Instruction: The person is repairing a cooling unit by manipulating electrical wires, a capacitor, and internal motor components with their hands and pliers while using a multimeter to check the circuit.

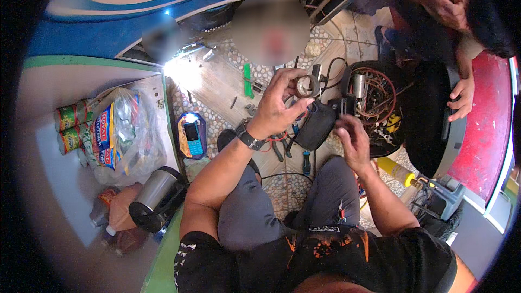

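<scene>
A small dark ring with a pale inside, like a roll of tape [307, 86], is gripped between the thumb and fingers of my left hand [279, 106]. Just below it lies a black boxy pouch [317, 125]. To the right of that pouch, my right hand [354, 144] hovers with its fingers loosely bent and apart, and nothing shows in it. Pliers with red handles [278, 146] and a blue-handled screwdriver [306, 163] lie on the floor between my legs. A green strip [248, 80] is beyond my left hand.
A black container [374, 103] of coiled wires and parts stands to the right, with a yellow gas cylinder [396, 172] nearer me. Another person's hand [461, 99] rests beyond it. On the left are a blue phone [192, 140], a bright light [182, 73] and a steel tumbler [156, 190].
</scene>
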### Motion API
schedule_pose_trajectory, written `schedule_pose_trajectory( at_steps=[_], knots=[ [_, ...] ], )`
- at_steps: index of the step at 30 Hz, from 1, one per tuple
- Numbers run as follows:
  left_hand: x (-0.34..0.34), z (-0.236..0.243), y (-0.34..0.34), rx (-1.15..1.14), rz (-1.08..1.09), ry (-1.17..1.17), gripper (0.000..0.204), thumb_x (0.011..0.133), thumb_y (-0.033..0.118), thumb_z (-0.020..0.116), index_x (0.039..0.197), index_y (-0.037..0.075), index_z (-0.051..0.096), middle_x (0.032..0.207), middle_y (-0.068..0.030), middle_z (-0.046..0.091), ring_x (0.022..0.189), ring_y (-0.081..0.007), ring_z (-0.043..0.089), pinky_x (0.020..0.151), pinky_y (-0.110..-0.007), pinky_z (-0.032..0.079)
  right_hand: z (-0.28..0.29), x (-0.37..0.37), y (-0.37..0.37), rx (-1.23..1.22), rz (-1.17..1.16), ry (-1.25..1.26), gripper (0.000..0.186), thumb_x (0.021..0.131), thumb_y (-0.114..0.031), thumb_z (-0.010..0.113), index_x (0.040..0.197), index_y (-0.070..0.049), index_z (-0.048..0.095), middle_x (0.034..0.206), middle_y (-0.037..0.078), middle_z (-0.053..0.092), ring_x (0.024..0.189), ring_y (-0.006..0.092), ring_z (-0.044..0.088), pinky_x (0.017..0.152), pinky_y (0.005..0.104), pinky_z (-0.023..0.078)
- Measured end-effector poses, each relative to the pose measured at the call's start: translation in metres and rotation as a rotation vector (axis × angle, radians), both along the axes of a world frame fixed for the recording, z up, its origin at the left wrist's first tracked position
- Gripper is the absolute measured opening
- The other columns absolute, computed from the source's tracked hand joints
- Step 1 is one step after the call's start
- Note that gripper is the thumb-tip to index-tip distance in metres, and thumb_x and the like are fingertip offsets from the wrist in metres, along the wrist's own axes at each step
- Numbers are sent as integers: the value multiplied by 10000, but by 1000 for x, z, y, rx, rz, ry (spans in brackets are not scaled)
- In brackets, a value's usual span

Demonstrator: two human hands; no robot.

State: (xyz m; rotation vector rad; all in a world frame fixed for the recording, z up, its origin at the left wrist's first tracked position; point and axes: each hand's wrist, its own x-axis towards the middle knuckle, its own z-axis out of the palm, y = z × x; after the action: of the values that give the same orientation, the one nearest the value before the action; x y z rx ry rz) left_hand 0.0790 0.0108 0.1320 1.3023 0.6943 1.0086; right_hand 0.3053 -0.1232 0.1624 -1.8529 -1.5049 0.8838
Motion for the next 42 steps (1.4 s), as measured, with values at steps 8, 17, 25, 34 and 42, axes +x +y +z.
schedule_pose_trajectory(
  at_steps=[8,17,25,34,42],
  knots=[
    [-26,36,11,435,114,331,557,810,70,740,1327,49,534,1237,-117,543,1134,-237,576,991,-344,474,21,-73,96,20,-61,688,471,901,-119,712,1310,-16,501,1103,91,641,966,153,639,858,284,517],
    [-35,45,-6,-57,-20,-200,322,949,104,650,1250,6,588,1187,-75,622,1076,-145,628,938,-300,520,44,-73,84,327,89,486,341,893,4,685,1197,16,531,1121,125,647,1027,188,652,894,303,536],
    [-36,50,-18,161,104,-220,302,900,17,674,1195,4,611,1179,-86,574,1089,-174,622,929,-294,539,62,-88,81,198,-21,516,335,900,-112,707,1188,2,580,1096,85,633,996,164,615,903,303,500],
    [-42,60,-31,333,142,19,229,908,151,702,1083,17,641,1290,-130,526,1191,-229,555,1014,-350,483,71,-89,74,185,52,458,359,901,-123,701,1213,-1,571,1118,79,644,1034,158,613,920,302,495],
    [-69,224,18,994,452,306,241,906,143,667,1106,24,604,1226,-195,588,1131,-370,590,957,-426,477,25,-30,-4,148,184,-142,333,872,-219,703,1127,-27,608,1023,177,644,946,333,654,821,405,520]
  ],
)
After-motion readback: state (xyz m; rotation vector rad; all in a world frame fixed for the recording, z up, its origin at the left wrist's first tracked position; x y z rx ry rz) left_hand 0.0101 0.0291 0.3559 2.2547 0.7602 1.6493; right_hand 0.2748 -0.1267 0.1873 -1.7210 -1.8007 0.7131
